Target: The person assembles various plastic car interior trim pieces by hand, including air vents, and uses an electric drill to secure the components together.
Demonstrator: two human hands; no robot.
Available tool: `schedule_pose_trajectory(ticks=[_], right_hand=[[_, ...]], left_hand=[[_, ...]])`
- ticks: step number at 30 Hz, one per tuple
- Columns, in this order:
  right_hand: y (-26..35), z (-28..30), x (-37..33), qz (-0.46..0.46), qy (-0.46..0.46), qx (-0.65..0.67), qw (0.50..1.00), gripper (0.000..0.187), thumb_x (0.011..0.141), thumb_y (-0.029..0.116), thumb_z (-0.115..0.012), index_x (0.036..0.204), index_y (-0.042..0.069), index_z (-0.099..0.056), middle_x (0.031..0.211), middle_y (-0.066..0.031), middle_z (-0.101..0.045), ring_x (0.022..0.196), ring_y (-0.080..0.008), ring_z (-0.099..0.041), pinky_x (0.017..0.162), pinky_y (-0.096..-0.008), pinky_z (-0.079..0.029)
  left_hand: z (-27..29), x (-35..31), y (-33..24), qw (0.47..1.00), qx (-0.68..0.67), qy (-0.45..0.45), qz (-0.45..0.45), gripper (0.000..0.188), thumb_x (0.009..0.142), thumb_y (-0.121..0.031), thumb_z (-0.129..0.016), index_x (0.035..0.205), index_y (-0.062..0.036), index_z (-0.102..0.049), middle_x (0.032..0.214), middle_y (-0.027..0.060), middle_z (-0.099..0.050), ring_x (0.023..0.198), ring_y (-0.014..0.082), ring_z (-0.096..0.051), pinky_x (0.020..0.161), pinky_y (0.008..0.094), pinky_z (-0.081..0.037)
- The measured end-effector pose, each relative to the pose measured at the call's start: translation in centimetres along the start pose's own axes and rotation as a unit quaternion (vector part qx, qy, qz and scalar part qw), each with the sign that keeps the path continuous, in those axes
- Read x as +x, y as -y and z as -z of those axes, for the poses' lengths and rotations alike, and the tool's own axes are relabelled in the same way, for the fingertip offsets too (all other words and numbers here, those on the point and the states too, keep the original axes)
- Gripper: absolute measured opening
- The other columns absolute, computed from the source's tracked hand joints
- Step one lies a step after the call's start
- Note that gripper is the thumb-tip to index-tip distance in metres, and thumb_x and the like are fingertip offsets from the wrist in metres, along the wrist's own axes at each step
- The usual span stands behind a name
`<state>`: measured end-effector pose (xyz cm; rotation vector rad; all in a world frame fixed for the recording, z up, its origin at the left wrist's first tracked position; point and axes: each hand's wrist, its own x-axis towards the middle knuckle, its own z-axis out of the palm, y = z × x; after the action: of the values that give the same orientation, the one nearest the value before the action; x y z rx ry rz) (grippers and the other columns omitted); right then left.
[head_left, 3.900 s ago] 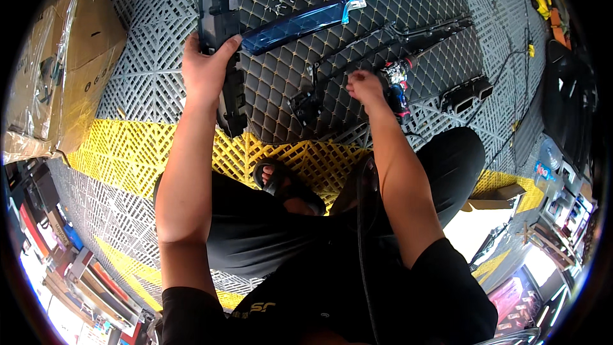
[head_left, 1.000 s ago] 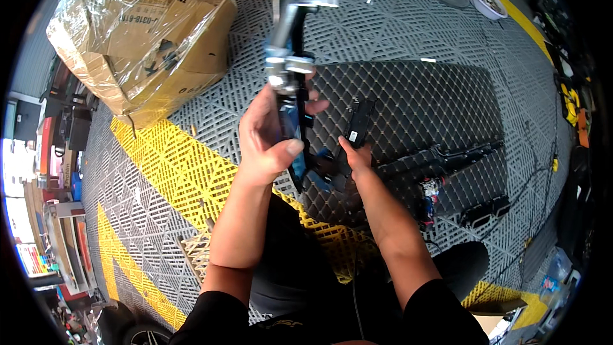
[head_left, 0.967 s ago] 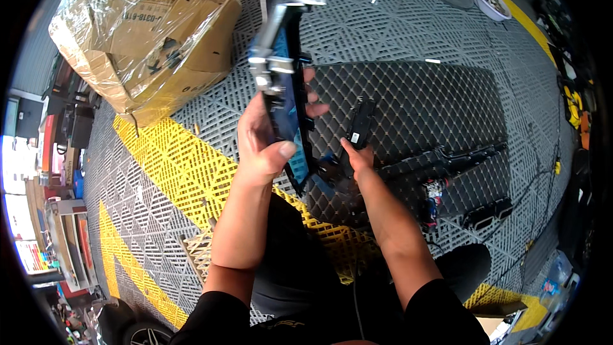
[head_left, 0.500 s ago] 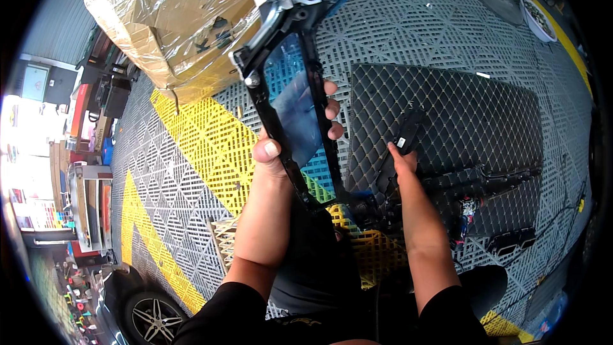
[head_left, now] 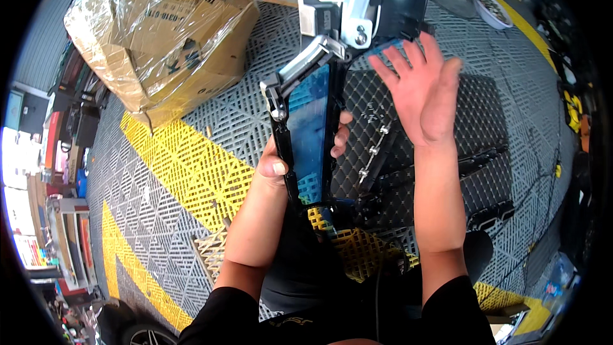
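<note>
My left hand [head_left: 276, 163] grips a long black frame [head_left: 285, 176] with a blue, see-through middle, its thumb on the near side and fingers around the far side. A silvery metal bracket [head_left: 359, 16] sits at the frame's top end. To the right, my right hand [head_left: 421, 99] is raised empty, fingers spread, close beside the bracketed end; I cannot tell whether it touches. A dark strip with shiny clips [head_left: 373, 151] lies on the black quilted mat [head_left: 482, 105] beyond the frame. Other long black parts [head_left: 472, 163] rest on that mat.
A large carton wrapped in clear film [head_left: 159, 45] stands at the upper left. The floor is slatted grey and yellow tile [head_left: 185, 166]. A white bowl [head_left: 491, 9] is at the far right, a car wheel [head_left: 148, 334] at the lower left, a plastic bottle [head_left: 560, 275] at lower right.
My right hand has let go of the dark strip, which now lies clips up on the mat, and has risen open beside the frame. The frame has shifted right in view.
</note>
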<state>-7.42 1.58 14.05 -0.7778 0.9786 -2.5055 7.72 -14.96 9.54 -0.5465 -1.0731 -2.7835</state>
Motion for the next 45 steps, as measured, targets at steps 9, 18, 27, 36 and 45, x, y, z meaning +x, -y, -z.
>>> schedule_pose_trajectory(ticks=[9,18,27,36,45], right_hand=[[7.5,-6.0,-0.6,0.013,0.026,-0.04,0.999,0.052,0.103,0.03,-0.045,0.141,-0.005,-0.041,0.124,-0.0166,-0.061,0.105,-0.0235,-0.067,0.09,-0.038,-0.056],[5.5,-5.3,-0.4,-0.084,0.025,-0.232,0.969,0.043,0.102,0.025,-0.047,0.135,-0.002,-0.052,0.112,-0.0092,-0.066,0.095,-0.0133,-0.065,0.077,-0.0294,-0.057],[1.2,-2.7,-1.5,-0.151,0.085,-0.474,0.864,0.051,0.1,0.038,-0.055,0.133,-0.001,-0.056,0.115,-0.0095,-0.066,0.105,-0.0145,-0.061,0.087,-0.0301,-0.05],[-0.3,3.6,-1.5,-0.286,0.15,-0.53,0.784,0.054,0.101,0.043,-0.057,0.131,-0.002,-0.059,0.122,-0.0123,-0.066,0.115,-0.0185,-0.06,0.1,-0.0337,-0.046],[-2.8,4.6,-2.8,-0.228,0.11,-0.493,0.833,0.045,0.089,0.023,-0.075,0.126,0.0,-0.063,0.117,-0.0132,-0.07,0.105,-0.0181,-0.067,0.091,-0.0314,-0.053]], left_hand=[[-3.8,1.8,0.6,0.992,-0.003,0.059,0.113,0.113,0.059,-0.031,-0.075,0.151,0.0083,-0.024,0.148,0.0353,-0.038,0.133,0.0523,-0.044,0.115,0.0572,-0.032],[-1.4,3.4,-1.7,0.991,0.1,-0.083,-0.045,0.102,0.082,-0.062,-0.07,0.154,-0.0024,-0.028,0.147,0.0205,-0.045,0.132,0.0329,-0.048,0.11,0.0465,-0.037],[1.5,4.0,1.2,0.976,0.098,-0.192,-0.045,0.05,0.098,-0.04,-0.062,0.13,-0.003,-0.052,0.122,0.0087,-0.064,0.113,0.0216,-0.061,0.096,0.0415,-0.051],[6.4,4.4,3.1,0.959,-0.042,-0.276,-0.05,0.024,0.102,-0.024,-0.054,0.12,-0.0078,-0.055,0.118,0.0072,-0.065,0.11,0.0237,-0.062,0.098,0.0438,-0.048],[5.9,4.6,3.6,0.924,0.01,-0.377,-0.06,0.025,0.105,-0.031,-0.052,0.115,-0.0085,-0.054,0.111,0.0063,-0.066,0.105,0.0226,-0.063,0.095,0.0429,-0.049]])
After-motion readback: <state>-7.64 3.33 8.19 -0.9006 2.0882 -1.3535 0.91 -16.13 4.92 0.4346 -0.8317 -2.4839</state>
